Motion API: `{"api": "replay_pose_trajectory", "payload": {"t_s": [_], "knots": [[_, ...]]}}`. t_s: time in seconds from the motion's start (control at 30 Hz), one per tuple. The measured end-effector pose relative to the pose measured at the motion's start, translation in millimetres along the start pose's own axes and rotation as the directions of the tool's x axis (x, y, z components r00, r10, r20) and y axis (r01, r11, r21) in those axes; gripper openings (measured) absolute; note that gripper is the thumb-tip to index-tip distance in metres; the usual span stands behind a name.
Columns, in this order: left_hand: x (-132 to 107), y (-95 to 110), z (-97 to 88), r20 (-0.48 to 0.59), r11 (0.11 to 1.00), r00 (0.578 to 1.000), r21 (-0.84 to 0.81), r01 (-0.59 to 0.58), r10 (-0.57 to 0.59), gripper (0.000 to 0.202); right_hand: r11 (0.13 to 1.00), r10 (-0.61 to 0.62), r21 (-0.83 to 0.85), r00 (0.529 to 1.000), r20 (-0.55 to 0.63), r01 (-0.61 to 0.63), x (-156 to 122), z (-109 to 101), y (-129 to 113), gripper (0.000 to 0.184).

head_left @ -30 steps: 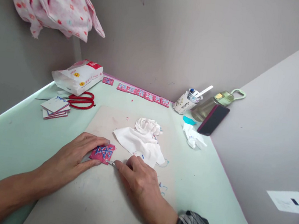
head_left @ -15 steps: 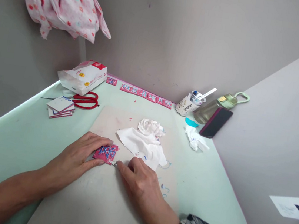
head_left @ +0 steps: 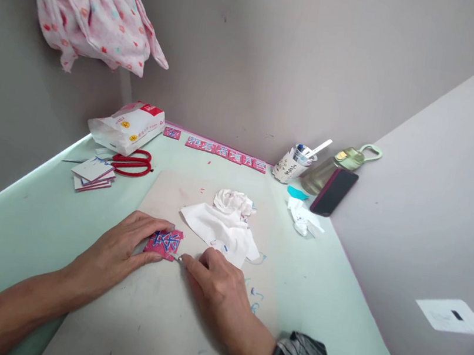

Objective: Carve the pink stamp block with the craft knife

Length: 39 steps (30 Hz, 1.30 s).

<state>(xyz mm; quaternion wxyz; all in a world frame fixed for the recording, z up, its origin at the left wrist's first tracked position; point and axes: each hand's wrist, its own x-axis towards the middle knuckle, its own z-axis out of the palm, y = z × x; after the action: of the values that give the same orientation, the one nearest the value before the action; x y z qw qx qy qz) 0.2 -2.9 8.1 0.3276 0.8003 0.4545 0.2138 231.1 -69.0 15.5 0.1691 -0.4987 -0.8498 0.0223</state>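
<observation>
A small pink carving block with a blue, white-edged character lies flat on the beige board. My left hand pinches it from the left, fingers along the top edge and thumb at the lower edge. From the other side, my right hand grips a slim craft knife. Only its metal tip shows, touching the block's lower right corner; the handle is hidden under my curled fingers. Just beyond my right hand are a white cloth and a crumpled tissue.
Red-handled scissors, stacked white cards and a paper bag stand at left. Several pink character blocks line the back edge. A cup of tools, a bottle, a phone and another tissue are at right.
The whole view has shifted slightly. The knife tip has moved a little inward onto the block's lower right corner; both hands keep their grip.
</observation>
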Motion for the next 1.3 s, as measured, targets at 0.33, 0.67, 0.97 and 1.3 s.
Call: {"api": "replay_pose_trajectory", "payload": {"t_s": [0.33, 0.67, 0.97, 1.3], "knots": [[0.8, -2.8, 2.2, -0.010, 1.000, 1.000, 0.006, -0.009, 0.009, 0.033, 0.999, -0.020, -0.029, 1.000, -0.008, 0.020, 1.4, 2.8, -0.8, 0.026], [0.9, -1.2, 0.9, 0.022, 0.999, 1.000, -0.033, 0.013, -0.012, 0.036, 1.000, -0.005, -0.009, 1.000, -0.003, 0.005, 1.6, 0.4, -1.5, 0.023], [1.4, -2.4, 1.7, 0.014, 1.000, 1.000, -0.026, -0.003, 0.003, 0.034, 1.000, -0.007, 0.016, 1.000, 0.008, 0.007, -0.9, -1.3, -1.8, 0.021], [-0.3, -7.1, 5.2, -0.029, 1.000, 0.999, 0.015, -0.016, 0.016, 0.041, 0.987, 0.070, 0.147, 0.997, -0.034, -0.064, -0.6, -1.7, -1.6, 0.026]]}}
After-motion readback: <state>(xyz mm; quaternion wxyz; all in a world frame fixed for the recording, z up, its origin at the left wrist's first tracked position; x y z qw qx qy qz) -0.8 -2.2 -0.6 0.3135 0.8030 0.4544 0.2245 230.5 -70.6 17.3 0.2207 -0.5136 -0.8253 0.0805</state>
